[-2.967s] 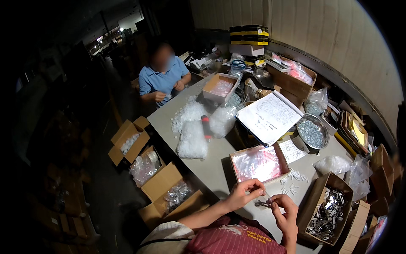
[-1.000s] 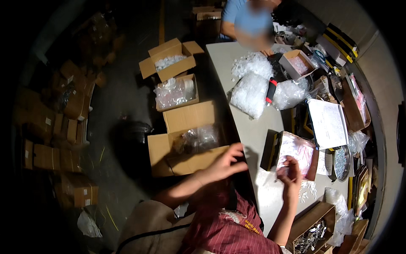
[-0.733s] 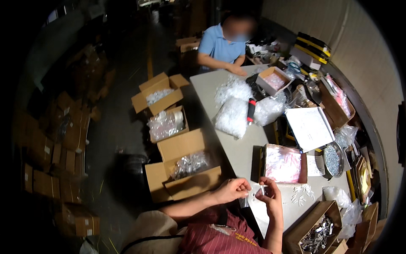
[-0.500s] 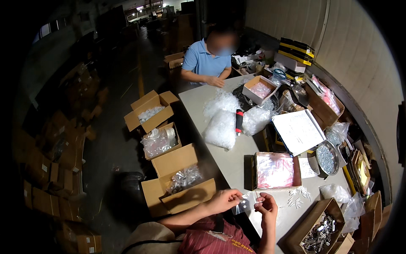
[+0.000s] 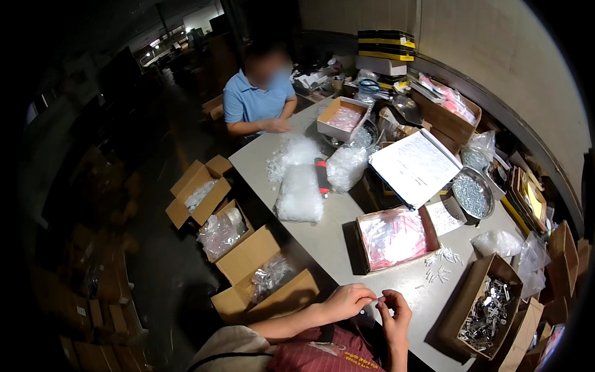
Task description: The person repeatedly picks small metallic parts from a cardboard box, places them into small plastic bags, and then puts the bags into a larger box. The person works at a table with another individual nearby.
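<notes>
My left hand (image 5: 346,302) and my right hand (image 5: 394,313) meet at the near edge of the grey table (image 5: 322,239). Together they pinch a small clear plastic bag (image 5: 374,304) between the fingertips. Just beyond them stands an open cardboard box of pink-tinted bags (image 5: 393,237). Small white parts (image 5: 441,265) lie scattered on the table to the right of it. A box of metal parts (image 5: 487,309) stands at my right.
A person in a blue shirt (image 5: 257,99) works at the far end of the table. Clear bags in heaps (image 5: 300,195), a metal bowl of screws (image 5: 471,195) and an open binder (image 5: 414,166) lie on the table. Open cartons (image 5: 238,242) stand on the floor to the left.
The view swung left toward the floor cartons and then back over the table. My hands came back together at the table edge, holding the small bag.
</notes>
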Motion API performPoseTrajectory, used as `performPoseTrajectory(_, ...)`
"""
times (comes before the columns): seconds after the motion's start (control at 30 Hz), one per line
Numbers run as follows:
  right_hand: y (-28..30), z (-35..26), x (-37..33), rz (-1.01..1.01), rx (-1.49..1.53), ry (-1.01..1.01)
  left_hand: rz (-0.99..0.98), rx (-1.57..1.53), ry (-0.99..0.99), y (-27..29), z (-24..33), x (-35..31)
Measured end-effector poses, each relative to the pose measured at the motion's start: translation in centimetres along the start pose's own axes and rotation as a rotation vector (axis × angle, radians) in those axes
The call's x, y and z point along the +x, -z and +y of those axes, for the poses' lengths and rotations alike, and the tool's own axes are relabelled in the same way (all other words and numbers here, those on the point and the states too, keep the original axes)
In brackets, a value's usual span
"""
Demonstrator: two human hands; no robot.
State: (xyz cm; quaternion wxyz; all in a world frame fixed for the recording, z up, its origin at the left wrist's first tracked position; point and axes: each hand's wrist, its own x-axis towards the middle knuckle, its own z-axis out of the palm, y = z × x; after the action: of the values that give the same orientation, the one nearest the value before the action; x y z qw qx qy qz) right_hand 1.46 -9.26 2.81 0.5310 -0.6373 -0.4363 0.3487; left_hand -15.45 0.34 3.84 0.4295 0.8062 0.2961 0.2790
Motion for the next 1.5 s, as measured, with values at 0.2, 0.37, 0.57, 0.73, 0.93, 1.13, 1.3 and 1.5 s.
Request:
performPoseTrajectory(0.2,1.3,-0.5,0.3,-0.185,0.433,-0.315,0.019,-0.016,0.12,0.4,1.7,1.0)
performPoseTrajectory(0.37,0.9,0.2,0.1,-0.181,0.268,-0.225,0.136,-0.092,0.01,0.5,2.4,1.7)
performPoseTrajectory(0.57,2.5,-3.4,1.1,-0.027,-0.136,0.253,0.178,0.031,0.094,-1.1,1.6,0.9)
performPoseTrajectory(0.73,3.3,-4.5,1.4,-0.266,-0.38,0.516,0.155,-0.019,0.207,-1.3,2.4,-0.6)
performPoseTrajectory(0.93,4.1,-3.6,1.1,-0.356,-0.527,0.427,0.093,0.322,-0.052,-1.7,3.3,0.3)
performPoseTrajectory(1.13,5.4,-1.7,3.4,-0.502,-0.251,0.427,0.12,0.277,-0.018,-4.0,-0.3,1.9)
performPoseTrajectory(1.3,10.7,6.9,9.8,0.109,-0.457,0.019,0.052,0.043,0.104,-7.1,-1.8,4.0)
performPoseTrajectory(1.5,12.5,10.9,11.0,0.188,-1.07,0.013,-0.167,-0.028,0.132,-8.7,-0.7,7.9)
